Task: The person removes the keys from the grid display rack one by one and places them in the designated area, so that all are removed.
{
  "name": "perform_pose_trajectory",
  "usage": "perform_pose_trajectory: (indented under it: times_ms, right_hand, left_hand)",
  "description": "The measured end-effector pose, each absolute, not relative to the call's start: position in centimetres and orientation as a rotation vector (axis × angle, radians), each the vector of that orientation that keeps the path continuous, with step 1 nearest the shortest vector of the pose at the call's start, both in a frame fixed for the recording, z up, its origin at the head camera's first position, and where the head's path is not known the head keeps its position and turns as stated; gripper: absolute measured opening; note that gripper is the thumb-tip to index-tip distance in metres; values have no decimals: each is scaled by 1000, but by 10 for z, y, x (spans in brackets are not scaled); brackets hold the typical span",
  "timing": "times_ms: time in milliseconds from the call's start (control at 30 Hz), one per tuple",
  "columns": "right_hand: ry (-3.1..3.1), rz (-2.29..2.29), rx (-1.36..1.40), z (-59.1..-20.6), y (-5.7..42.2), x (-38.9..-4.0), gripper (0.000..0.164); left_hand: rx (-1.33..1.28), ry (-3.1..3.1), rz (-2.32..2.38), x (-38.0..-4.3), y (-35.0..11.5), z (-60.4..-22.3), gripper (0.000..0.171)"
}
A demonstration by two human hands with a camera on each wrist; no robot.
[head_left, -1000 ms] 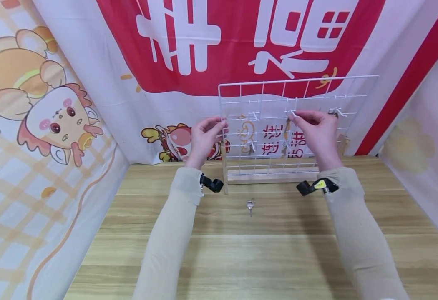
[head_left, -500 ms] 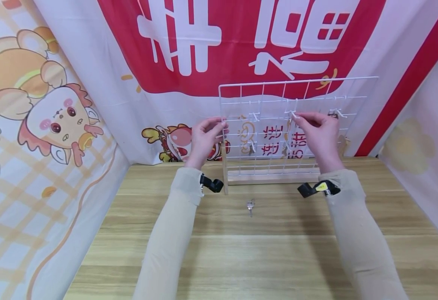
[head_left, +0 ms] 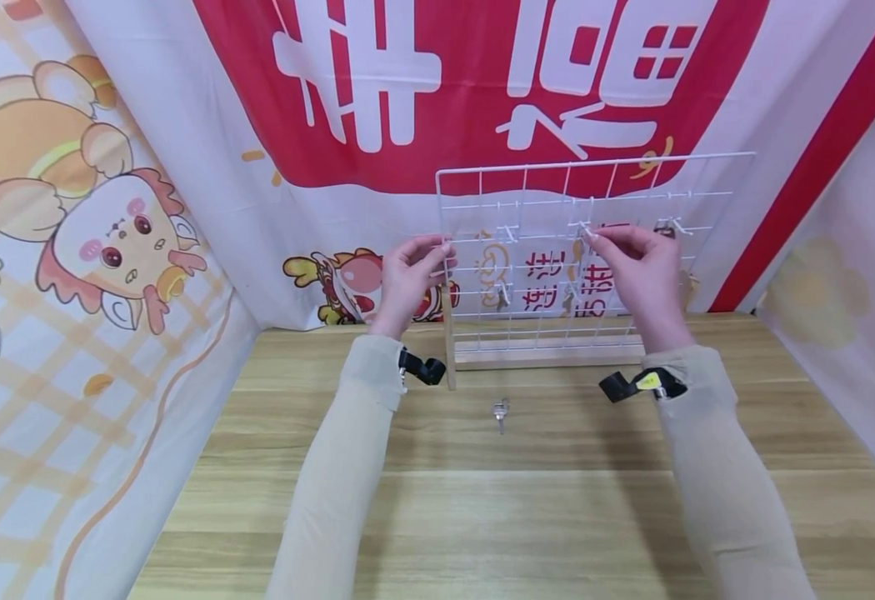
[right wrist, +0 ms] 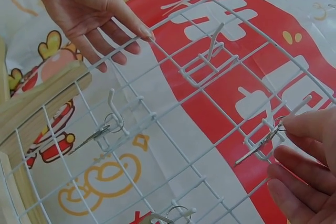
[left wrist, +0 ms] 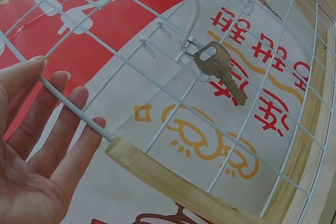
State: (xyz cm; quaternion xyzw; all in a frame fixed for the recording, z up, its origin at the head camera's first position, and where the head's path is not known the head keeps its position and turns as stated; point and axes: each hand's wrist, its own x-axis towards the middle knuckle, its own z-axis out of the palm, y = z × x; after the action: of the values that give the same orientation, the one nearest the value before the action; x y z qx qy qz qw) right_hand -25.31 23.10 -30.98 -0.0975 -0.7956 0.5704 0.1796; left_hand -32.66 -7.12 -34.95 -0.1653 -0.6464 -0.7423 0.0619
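Observation:
A white wire grid rack (head_left: 525, 168) stands on a wooden base, with white hooks on it. My left hand (head_left: 412, 275) holds its left edge, thumb on the near side and fingers behind the wire, as the left wrist view shows. My right hand (head_left: 643, 271) is at the upper middle hook (head_left: 582, 225). Its thumb and index finger pinch the ring of a key (right wrist: 257, 148) there, and the key dangles beside the hook. Another key (left wrist: 220, 69) hangs by its ring on a lower hook. The upper left hook (right wrist: 214, 45) bears no key.
One more key (head_left: 501, 412) lies on the wooden table (head_left: 482, 517) in front of the rack. Further keys (left wrist: 268, 3) hang at the rack's other hooks. Printed cloth (head_left: 347, 217) closes in the back and both sides.
My right hand has shifted slightly to the right, its fingertips staying by the upper middle hook. The left hand keeps its hold on the rack.

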Motion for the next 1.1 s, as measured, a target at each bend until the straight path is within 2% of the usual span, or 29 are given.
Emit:
perform_pose_trajectory:
  times_ms: [1100]
  right_hand:
    - [-2118, 1693, -130, -313, 235, -235, 54]
  left_hand:
    - [-487, -1972, -2240, -326, -72, -350, 29]
